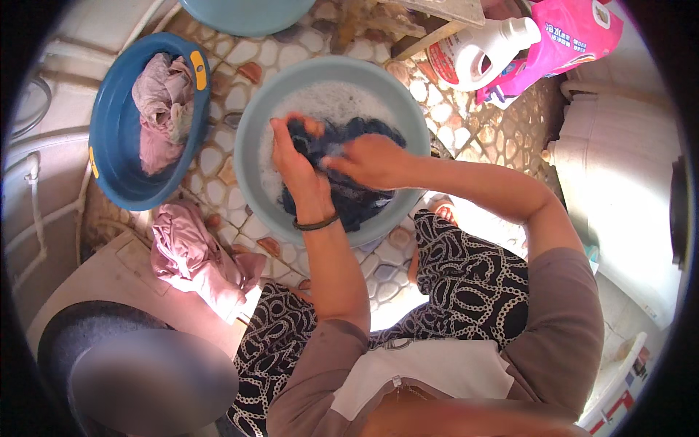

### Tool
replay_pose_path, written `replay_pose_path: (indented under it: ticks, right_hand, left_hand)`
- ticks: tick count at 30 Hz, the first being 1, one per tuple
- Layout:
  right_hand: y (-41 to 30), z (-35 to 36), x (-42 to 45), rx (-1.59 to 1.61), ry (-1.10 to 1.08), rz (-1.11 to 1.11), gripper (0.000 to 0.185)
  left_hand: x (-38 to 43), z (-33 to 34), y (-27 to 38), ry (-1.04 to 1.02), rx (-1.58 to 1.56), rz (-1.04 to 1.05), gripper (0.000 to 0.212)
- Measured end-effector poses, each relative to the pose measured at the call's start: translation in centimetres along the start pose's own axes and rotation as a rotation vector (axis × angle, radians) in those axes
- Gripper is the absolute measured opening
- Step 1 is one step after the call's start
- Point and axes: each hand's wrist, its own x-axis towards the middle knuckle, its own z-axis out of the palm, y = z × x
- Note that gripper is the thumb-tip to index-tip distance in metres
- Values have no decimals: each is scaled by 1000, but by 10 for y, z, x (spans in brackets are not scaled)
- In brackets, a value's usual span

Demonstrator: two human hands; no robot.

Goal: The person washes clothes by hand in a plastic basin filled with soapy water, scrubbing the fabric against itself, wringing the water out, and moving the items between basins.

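Note:
A round grey-green plastic basin [250, 202] on the floor holds sudsy water and a dark navy garment [355, 210]. My left hand [295, 158], a dark band on its wrist, is at the basin's left side with part of the dark cloth against its palm and fingers. My right hand [374, 164] lies over the cloth just to the right; its fingers are blurred and point toward my left hand. Whether its fingers grip the cloth cannot be told. White foam [338, 98] covers the water at the far side.
A blue oval tub [112, 175] with pale pink and greyish cloths [164, 98] stands at left. Pink fabric [185, 246] lies nearer me. A white detergent jug [464, 54], a pink detergent bag [579, 38] and a wooden stool [437, 38] are at upper right. Another basin [246, 16] is beyond.

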Motion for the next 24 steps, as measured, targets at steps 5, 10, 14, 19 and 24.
replay_pose_path:
  ticks: [5, 10, 14, 19, 24]
  right_hand:
    - [36, -5, -5, 409, 576, -206, 47]
    - [27, -26, -24, 625, 588, -342, 47]
    - [25, -45, -34, 818, 491, -287, 43]
    - [68, -63, -20, 847, 947, -248, 22]
    - [59, -64, -39, 830, 969, -363, 22]
  left_hand:
    - [-25, 14, 8, -270, 159, 93, 33]
    - [-19, 3, 12, -326, 476, 453, 29]
    - [-27, 3, 22, -446, 485, 401, 30]
    - [-24, -4, 29, -51, 490, 570, 23]
    - [-4, -20, 34, 180, 584, 547, 21]
